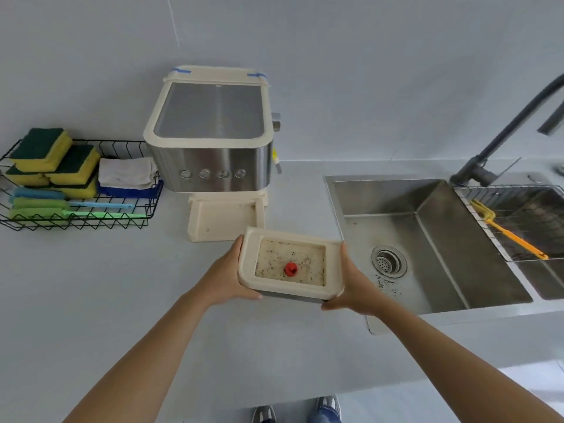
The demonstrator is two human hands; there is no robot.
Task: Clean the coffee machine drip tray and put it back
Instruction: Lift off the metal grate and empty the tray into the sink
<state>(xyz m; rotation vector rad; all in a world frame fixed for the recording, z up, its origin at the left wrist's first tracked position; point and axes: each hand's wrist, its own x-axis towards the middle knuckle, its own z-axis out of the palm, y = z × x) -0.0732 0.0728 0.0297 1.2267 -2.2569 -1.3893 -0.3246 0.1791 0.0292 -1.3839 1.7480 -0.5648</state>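
So both hands are clamped on the drip tray (291,265): left hand (227,277) wrapped round its left end, right hand (355,285) on its right, held above the counter (152,285) just near of the coffee machine (210,138), sink (427,239) right. Grounds speckle its inside.

No text, brand, number or sign can be read anywhere. The four round buttons (212,173) on the front of the coffee machine (210,132) perhaps carry small symbols, but they are too blurred to make out.
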